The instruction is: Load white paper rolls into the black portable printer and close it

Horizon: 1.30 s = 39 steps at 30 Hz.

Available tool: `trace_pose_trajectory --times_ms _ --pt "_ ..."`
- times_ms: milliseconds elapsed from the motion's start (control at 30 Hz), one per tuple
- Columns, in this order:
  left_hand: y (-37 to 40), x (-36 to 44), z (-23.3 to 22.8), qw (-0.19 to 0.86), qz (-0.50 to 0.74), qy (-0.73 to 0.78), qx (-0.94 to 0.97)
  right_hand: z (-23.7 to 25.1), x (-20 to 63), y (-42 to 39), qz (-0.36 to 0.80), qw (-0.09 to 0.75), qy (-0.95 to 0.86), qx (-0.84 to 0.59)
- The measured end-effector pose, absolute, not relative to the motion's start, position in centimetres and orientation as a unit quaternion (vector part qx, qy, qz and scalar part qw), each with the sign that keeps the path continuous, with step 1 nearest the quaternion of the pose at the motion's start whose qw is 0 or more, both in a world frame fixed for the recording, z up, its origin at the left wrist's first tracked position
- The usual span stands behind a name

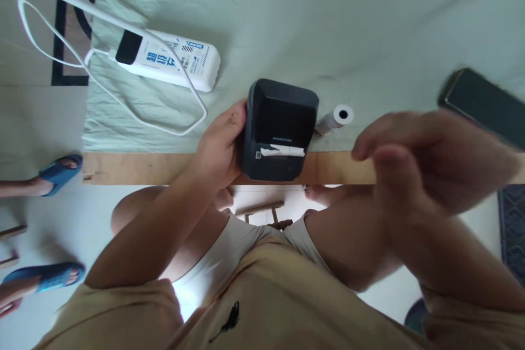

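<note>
Head view: the left hand [221,145] grips the small black printer's [279,128] side. The blurred right hand [426,167] hovers loosely curled, empty, a paper roll [337,118] between it and the printer.

Dark boxy printer [279,128] sits upright at the table edge, paper protruding.

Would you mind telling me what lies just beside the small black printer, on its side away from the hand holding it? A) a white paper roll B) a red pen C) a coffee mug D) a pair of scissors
A: a white paper roll lies on the green cloth right beside the black printer, opposite the left hand that grips the printer's other side.
</note>
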<state>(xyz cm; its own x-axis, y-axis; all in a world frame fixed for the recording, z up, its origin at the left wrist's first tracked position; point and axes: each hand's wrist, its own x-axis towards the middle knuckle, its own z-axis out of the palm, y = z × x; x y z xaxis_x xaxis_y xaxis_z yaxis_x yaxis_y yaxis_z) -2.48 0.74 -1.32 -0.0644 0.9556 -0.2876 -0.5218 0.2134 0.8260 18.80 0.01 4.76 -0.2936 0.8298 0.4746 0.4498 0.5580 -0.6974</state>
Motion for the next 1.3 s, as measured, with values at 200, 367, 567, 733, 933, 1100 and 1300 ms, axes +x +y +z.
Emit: trace_pose_trajectory --times_ms 200,367,567,733,933,1100,1300 --pt "0.6 -2.5 -1.3 0.634 0.603 0.42 0.241 7.7 18.7 2.8 0.088 0.22 -0.886 -0.399" --pt "0.4 -2.2 -0.7 0.627 0.601 0.448 0.21 6.1 18.6 3.6 0.111 0.199 -0.909 -0.348" --pt "0.0 -2.6 -0.9 0.639 0.594 0.434 0.224 4.6 17.9 5.1 0.107 0.215 -0.921 -0.306" --pt "-0.6 -2.9 -1.8 0.596 0.604 0.43 0.307 6.4 17.7 5.7 0.135 0.249 -0.893 -0.351" --pt "-0.5 -3.0 -1.3 0.63 0.577 0.42 0.305 7.6 15.7 6.2 0.122 0.329 -0.824 -0.445" --pt "-0.7 -3.4 -1.2 0.658 0.555 0.423 0.284 6.6 14.2 5.1 0.006 0.253 -0.864 -0.436" --pt "-1.0 -4.0 -1.9 0.674 0.551 0.372 0.32 5.6 13.4 3.6 -0.008 0.071 -0.893 -0.443"
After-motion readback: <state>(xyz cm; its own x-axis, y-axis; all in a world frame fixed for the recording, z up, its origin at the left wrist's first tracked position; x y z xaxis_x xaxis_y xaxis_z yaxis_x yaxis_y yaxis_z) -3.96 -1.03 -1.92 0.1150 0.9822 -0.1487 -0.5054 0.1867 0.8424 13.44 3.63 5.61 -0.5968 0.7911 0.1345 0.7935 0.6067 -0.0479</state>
